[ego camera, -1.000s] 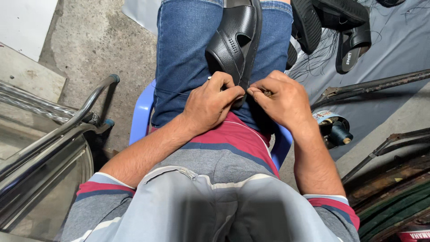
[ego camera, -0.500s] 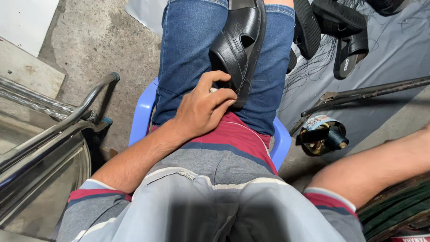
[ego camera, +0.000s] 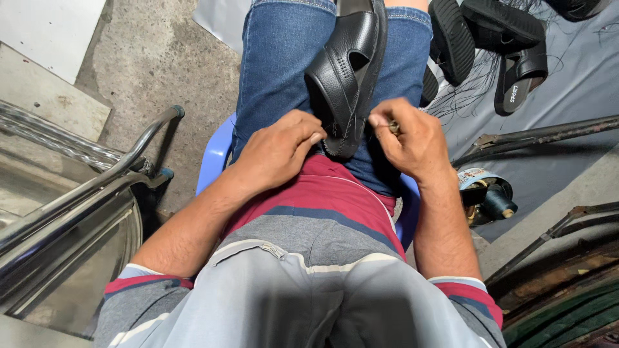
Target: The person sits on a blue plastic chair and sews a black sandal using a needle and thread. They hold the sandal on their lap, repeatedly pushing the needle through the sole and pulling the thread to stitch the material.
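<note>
A black leather sandal (ego camera: 348, 71) lies on my lap between my jeans-clad thighs, heel end toward me. My left hand (ego camera: 277, 151) rests on my thigh and presses its fingertips against the sandal's near edge. My right hand (ego camera: 409, 138) is beside the sandal's right side, its fingers pinched on a small thin tool (ego camera: 393, 127), probably a needle; only its end shows. I sit on a blue plastic stool (ego camera: 216, 158).
Several more black sandals (ego camera: 496, 38) lie on a grey sheet (ego camera: 561, 96) at the upper right. A spool of dark thread (ego camera: 493, 200) sits on the floor by my right elbow. Metal tubes (ego camera: 97, 183) stand to my left, metal bars (ego camera: 541, 135) to my right.
My right hand swung out to the right away from the sandal, then came back beside it. My left hand stayed on the sandal's near edge.
</note>
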